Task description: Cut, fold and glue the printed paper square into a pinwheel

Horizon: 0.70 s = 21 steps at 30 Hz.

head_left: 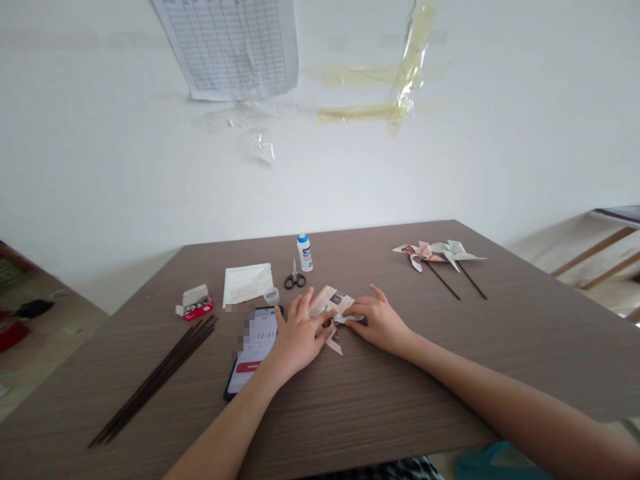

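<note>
The paper [324, 303], pale with pinkish and dark print, is partly folded, with pointed flaps [335, 347] spread outward. It is held at the surface [425, 407], right of the phone [249, 382], and partly hidden by the left hand [299, 339] and right hand [377, 321].

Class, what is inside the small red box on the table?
The open red box shows small shiny pieces along its top. Anything beneath them is hidden by the front wall and the pieces themselves.
</note>
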### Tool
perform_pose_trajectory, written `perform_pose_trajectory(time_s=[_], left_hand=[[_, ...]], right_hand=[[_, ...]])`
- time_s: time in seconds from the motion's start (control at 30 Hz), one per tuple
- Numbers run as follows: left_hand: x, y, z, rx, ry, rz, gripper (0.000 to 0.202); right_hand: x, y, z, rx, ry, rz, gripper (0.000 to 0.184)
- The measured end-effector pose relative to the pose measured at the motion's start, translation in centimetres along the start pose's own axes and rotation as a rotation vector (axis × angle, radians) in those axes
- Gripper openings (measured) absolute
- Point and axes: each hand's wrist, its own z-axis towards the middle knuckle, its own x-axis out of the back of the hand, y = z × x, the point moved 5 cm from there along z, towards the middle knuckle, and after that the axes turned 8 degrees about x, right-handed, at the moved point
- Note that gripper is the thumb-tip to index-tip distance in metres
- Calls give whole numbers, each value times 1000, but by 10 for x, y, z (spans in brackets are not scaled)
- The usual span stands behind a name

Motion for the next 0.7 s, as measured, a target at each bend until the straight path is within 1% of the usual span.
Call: perform_pose_trajectory(time_s=[0.13,0.23,0.3,0.47,0.53,0.7], left_hand=[[0,-1,0,-25,27,-25,35],[2,-1,-1,-16,60,-24,30],[3,-1,-1,0,63,-3,32],[4,-2,-1,-1,20,25,41],[4,-2,-1,-10,9,16,39],[7,0,-4,-15,45,-9,30]], right_hand=[[0,0,1,-2,-1,0,17],[1,-1,1,-4,-4,0,17],[0,-1,1,1,-6,-3,17],[-1,1,0,15,8,-14,17],[-1,1,0,15,4,-9,18],[1,0,1,-5,-15,-9,16]])
